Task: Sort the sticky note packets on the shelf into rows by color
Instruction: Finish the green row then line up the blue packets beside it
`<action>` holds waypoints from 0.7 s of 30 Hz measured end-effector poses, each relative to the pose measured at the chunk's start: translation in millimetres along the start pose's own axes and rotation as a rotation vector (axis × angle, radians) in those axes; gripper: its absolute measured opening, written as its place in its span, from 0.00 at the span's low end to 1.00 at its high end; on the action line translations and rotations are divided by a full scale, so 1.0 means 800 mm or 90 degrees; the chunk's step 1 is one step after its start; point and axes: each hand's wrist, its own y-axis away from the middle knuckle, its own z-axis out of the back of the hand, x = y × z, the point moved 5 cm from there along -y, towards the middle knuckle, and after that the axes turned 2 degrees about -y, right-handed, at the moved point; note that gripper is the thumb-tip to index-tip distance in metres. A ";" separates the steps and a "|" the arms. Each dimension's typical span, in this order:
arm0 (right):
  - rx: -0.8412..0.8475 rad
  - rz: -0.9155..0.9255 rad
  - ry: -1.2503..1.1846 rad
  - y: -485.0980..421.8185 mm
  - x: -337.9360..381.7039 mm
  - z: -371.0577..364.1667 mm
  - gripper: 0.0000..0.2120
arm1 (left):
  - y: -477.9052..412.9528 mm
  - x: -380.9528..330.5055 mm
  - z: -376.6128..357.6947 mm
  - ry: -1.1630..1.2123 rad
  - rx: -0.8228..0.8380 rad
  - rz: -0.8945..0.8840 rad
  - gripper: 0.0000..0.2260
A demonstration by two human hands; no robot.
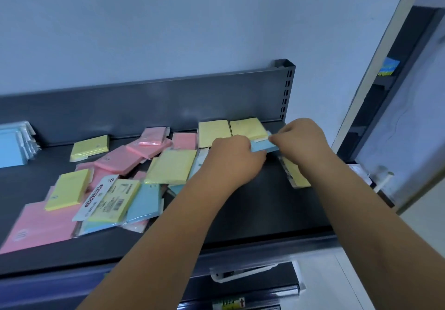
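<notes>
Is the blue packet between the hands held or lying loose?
Held: left hand and right hand pinch the blue sticky note packet at its ends.

Head cam — fwd/down, near shelf (pixel 272 204)

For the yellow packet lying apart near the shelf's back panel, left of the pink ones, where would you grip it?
The yellow packet lies flat on the shelf with bare shelf to its left, while pink packets lie at its front right and the back panel stands close behind. Probably pinch its left edge, coming from the front left.
</notes>
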 end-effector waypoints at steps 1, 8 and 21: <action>-0.011 -0.031 -0.081 -0.001 -0.002 0.004 0.10 | 0.001 0.001 0.002 0.057 -0.004 0.023 0.16; -0.012 -0.168 -0.418 0.009 -0.009 0.003 0.08 | 0.006 0.004 0.010 0.177 -0.018 0.051 0.13; 0.069 0.030 -0.494 0.048 0.037 0.027 0.10 | 0.015 0.031 0.054 0.712 -0.141 0.150 0.06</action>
